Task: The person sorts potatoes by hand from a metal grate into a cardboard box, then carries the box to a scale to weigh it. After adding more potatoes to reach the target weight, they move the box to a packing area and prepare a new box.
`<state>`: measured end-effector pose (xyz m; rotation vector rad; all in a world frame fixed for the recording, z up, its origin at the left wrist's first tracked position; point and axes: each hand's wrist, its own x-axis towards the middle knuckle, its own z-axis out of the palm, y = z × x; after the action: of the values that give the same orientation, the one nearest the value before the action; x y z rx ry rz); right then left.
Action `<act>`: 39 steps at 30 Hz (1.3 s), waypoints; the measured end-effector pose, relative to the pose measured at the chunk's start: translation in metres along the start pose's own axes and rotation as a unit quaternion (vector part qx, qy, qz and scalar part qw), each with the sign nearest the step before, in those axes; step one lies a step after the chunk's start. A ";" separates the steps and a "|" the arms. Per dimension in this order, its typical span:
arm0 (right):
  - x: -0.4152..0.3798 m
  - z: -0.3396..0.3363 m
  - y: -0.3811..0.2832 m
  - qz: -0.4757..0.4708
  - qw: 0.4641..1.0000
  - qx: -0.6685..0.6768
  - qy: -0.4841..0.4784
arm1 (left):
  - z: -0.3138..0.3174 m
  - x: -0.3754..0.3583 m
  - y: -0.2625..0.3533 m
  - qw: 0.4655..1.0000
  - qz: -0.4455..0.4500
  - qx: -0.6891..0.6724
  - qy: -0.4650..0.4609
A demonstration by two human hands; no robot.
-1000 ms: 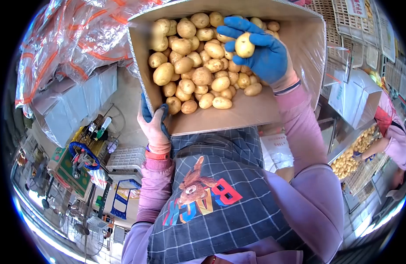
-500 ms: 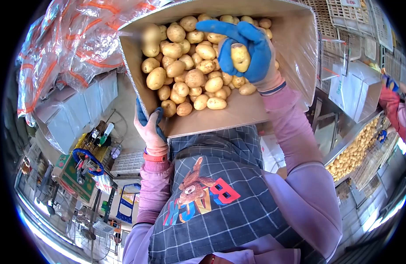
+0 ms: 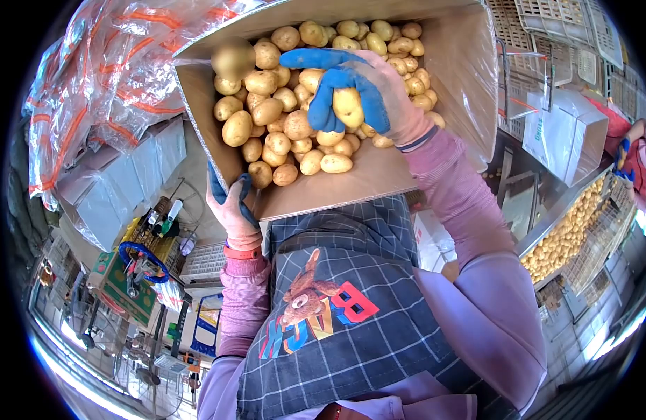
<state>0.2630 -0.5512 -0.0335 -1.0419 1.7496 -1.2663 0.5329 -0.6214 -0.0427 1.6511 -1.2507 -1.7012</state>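
Cardboard box (image 3: 379, 178) is the landmark, tilted up against the checked apron (image 3: 351, 329). Left hand (image 3: 230, 203) at the box's near-left corner, gloved fingers wrapped tight round the edge, bearing its weight. Right hand (image 3: 358, 87) over the middle of the box, blue fingertips closed on one potato (image 3: 347, 106) — lifted just clear of the potato heap (image 3: 281, 119) filling the box's far half. Beyond the box's left wall, crinkled plastic bags (image 3: 106, 77); off its right wall, white crates (image 3: 561, 35) and a trough of more potatoes (image 3: 564, 241). Judgement: keep the left grip firm and the box tilted away — otherwise the heap may roll toward the near edge.
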 end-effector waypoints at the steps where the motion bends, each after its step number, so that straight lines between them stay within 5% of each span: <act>1: -0.001 -0.001 -0.002 0.011 1.000 -0.027 0.008 | 0.000 0.000 0.000 1.000 0.000 0.000 0.001; 4: -0.006 -0.024 -0.017 0.045 0.993 -0.093 0.060 | -0.005 0.003 -0.004 1.000 0.005 0.022 0.000; 6: -0.021 -0.052 -0.008 -0.103 0.978 -0.056 0.174 | -0.014 0.009 -0.010 0.977 0.146 0.111 -0.107; 7: -0.031 -0.069 -0.013 -0.091 0.968 -0.031 0.232 | -0.011 0.008 -0.013 0.978 0.046 -0.147 -0.139; 8: -0.046 -0.085 -0.023 -0.075 0.953 -0.009 0.292 | -0.016 0.014 -0.023 0.978 0.045 -0.146 -0.140; 10: -0.077 -0.105 -0.037 0.008 0.914 -0.088 0.395 | -0.017 0.035 -0.046 0.868 -0.161 -0.454 -0.122; 11: -0.098 -0.121 -0.030 0.058 0.912 -0.137 0.383 | -0.005 0.042 -0.043 0.896 -0.231 -0.379 0.007; 14: -0.148 -0.123 -0.006 0.333 0.890 -0.127 0.282 | -0.013 0.067 -0.078 0.911 -0.245 -0.330 -0.034; 20: -0.171 -0.101 0.027 0.371 0.862 -0.145 0.315 | -0.022 0.117 -0.152 0.935 -0.247 -0.248 -0.051; 22: -0.189 -0.120 0.050 0.319 0.863 -0.090 0.381 | -0.020 0.128 -0.176 0.942 -0.245 -0.224 -0.053; 26: -0.173 -0.178 0.054 0.416 0.819 0.048 0.392 | -0.021 0.141 -0.207 0.950 -0.244 -0.190 -0.047; 30: -0.166 -0.110 0.021 0.317 0.880 -0.159 0.315 | -0.049 0.132 -0.166 0.931 -0.321 -0.166 -0.054; 35: -0.169 -0.087 0.022 0.364 0.857 -0.034 0.362 | -0.070 0.091 -0.115 0.912 -0.243 -0.297 -0.148; 37: -0.165 -0.082 0.009 0.233 0.866 -0.297 0.327 | -0.061 0.056 -0.078 0.919 -0.189 -0.298 -0.177; 38: -0.154 -0.086 -0.004 0.228 0.866 -0.298 0.330 | -0.061 0.047 -0.084 0.955 -0.121 -0.203 -0.180; 39: -0.140 -0.092 -0.020 0.138 0.915 -0.286 0.250 | -0.055 0.034 -0.075 0.943 -0.151 -0.241 -0.174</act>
<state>0.2417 -0.3938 0.0227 -0.7544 2.6655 -0.8984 0.5985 -0.6294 -0.1166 1.3257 -0.6420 -2.3390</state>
